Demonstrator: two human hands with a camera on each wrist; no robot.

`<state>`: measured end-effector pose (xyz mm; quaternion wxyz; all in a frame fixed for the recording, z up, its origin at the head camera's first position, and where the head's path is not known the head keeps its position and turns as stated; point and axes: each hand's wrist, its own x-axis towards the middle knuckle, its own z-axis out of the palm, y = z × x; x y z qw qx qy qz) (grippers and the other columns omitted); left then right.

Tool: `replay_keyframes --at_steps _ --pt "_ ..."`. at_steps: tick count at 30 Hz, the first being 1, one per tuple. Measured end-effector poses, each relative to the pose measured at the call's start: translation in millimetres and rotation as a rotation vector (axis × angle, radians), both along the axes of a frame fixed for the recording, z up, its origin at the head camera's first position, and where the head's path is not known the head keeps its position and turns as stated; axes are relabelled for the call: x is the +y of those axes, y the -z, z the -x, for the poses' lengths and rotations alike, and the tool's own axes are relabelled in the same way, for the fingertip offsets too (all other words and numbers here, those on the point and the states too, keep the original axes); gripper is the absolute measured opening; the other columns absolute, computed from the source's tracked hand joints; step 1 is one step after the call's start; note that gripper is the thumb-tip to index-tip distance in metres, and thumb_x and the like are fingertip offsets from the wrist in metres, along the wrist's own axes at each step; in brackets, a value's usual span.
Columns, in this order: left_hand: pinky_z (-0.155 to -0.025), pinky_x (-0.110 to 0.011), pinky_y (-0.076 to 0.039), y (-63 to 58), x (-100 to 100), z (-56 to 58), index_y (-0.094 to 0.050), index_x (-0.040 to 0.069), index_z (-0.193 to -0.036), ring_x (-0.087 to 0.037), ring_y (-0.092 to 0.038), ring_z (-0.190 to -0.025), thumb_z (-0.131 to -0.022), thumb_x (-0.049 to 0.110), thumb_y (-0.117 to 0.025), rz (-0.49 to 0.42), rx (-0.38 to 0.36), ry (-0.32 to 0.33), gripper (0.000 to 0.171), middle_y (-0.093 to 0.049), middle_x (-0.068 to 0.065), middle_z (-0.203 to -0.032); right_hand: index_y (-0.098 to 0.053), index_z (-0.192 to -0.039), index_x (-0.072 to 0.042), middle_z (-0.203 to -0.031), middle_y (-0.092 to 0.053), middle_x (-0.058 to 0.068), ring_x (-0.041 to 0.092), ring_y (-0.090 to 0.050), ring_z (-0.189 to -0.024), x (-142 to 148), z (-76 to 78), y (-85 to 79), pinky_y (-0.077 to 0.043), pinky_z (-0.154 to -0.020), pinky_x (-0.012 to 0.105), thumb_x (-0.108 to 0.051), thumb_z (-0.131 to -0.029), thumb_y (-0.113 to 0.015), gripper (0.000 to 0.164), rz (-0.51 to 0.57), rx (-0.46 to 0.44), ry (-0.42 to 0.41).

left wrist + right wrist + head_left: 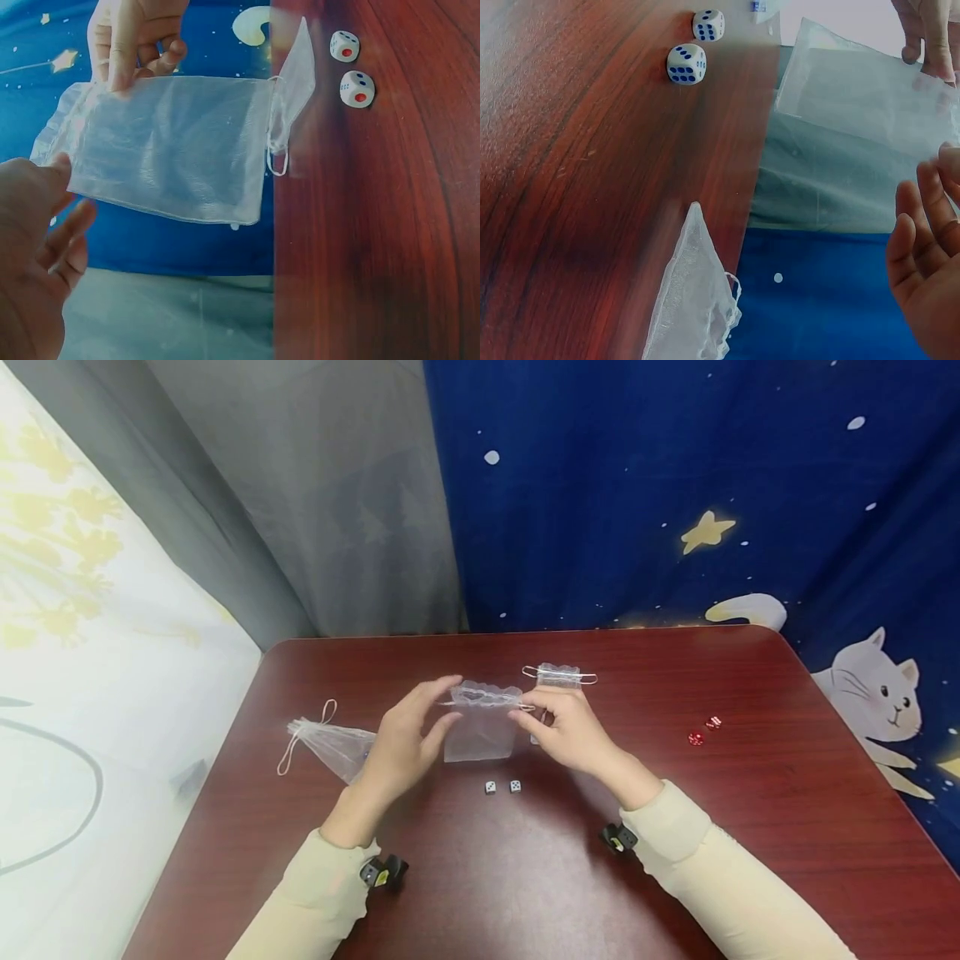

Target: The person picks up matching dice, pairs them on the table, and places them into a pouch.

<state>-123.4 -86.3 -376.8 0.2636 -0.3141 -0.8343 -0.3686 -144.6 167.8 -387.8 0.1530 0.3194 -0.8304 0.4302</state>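
A sheer white drawstring pouch [480, 735] is held up in front of me with its ruffled mouth at the top. My right hand [573, 731] pinches the mouth's right corner, where a loop of cord sticks out. At the opposite corner, my left hand [405, 739] has its thumb and forefinger at the mouth's edge; its thumb lies against the fabric in the left wrist view. Two white dice, a left die [491, 787] and a right die [515, 786], sit on the table just below the pouch. Both hands' remaining fingers are partly hidden.
On the left lies a gathered sheer pouch [330, 747], its cord loops spread. Another flat pouch [558, 675] is partly covered by my right hand. Two red dice, a nearer one [696, 739] and a farther one [713, 723], rest on the right of the reddish-brown table [750, 827]. Curtains hang behind.
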Motion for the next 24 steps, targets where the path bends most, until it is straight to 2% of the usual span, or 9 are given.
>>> replay_keyframes --at_steps 3,6,16,24 --pt "-0.088 -0.036 -0.057 -2.8 0.0 -1.0 -0.070 0.007 -0.120 -0.020 -0.069 -0.099 -0.087 -0.001 -0.077 0.025 0.032 0.030 0.034 -0.073 -0.006 -0.109 -0.077 -0.092 -0.008 -0.073 -0.062 -0.005 0.006 -0.054 -0.060 -2.0 0.0 0.0 -0.048 -0.053 0.023 -0.007 -0.087 -0.079 0.005 -0.002 0.004 -0.023" --pt "-0.082 -0.036 -0.058 -3.8 -2.3 -1.3 -0.075 0.007 -0.110 -0.019 -0.070 -0.091 -0.086 -0.002 -0.078 0.032 0.047 0.032 0.026 -0.075 -0.004 -0.099 -0.078 -0.095 -0.008 -0.076 -0.065 -0.003 0.007 -0.055 -0.062 -3.6 -0.6 -0.6 -0.049 -0.054 0.024 -0.008 -0.087 -0.079 0.008 -0.010 0.004 -0.040" --pt "-0.080 -0.036 -0.056 -6.9 -16.6 0.7 -0.074 0.007 -0.108 -0.021 -0.069 -0.087 -0.087 -0.003 -0.076 0.030 0.051 -0.005 0.023 -0.075 -0.005 -0.095 -0.076 -0.098 -0.006 -0.076 -0.065 -0.005 0.007 -0.057 -0.063 -2.7 -2.7 4.4 -0.052 -0.056 0.026 -0.017 -0.087 -0.081 0.017 -0.095 -0.041 -0.021" --pt "-0.077 -0.038 -0.057 -3.4 -23.2 1.7 -0.075 0.006 -0.108 -0.021 -0.069 -0.085 -0.085 -0.004 -0.078 0.039 0.064 -0.031 0.025 -0.075 -0.006 -0.095 -0.077 -0.098 -0.007 -0.077 -0.067 -0.008 0.004 -0.058 -0.065 -5.3 -5.3 18.1 -0.053 -0.060 0.027 -0.024 -0.089 -0.079 0.020 -0.209 -0.067 -0.005"
